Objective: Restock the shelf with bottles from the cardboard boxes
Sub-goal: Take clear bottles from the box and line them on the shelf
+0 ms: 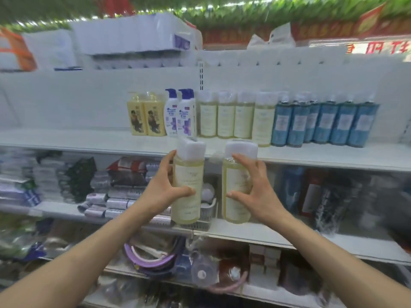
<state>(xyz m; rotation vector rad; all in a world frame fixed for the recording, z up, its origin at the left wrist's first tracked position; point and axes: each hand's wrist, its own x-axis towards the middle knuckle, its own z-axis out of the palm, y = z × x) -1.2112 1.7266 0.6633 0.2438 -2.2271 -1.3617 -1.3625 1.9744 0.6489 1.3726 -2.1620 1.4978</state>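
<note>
Ahead, on my feed, stood a white metal shelving unit (66, 138) of several tiers, its boards flat, smooth and matte. Green artificial foliage (244, 10) hung along the ceiling line, and white plastic-wrapped paper packs (133, 34) sat piled on the uppermost ledge. Along the top board I saw, left to right, two yellow pump bottles (145, 116), two white pump bottles with blue heads (180, 116), a row of pale-yellow clear bottles with white caps (226, 118), then a row of blue clear bottles (327, 123), all upright and shoulder to shoulder. The tier below held soft wrapped packets (120, 196) stacked flat and a small white slotted basket (210, 213); lower still lay purple plastic hoops (151, 256).

Both bare forearms reached forward and up. The left hand (164, 192) clasped a pale-yellow clear plastic bottle with a squared white cap (189, 174), thumb across the front label, fingers curled behind. The right hand (260, 192) clasped a second pale-yellow bottle (235, 181) of the same kind, thumb on the front, forefinger up near the cap. Both bottles were upright, side by side but apart, held in the air just below the front edge of the top board, beneath the matching row. Blur kept me from reading any label.
</note>
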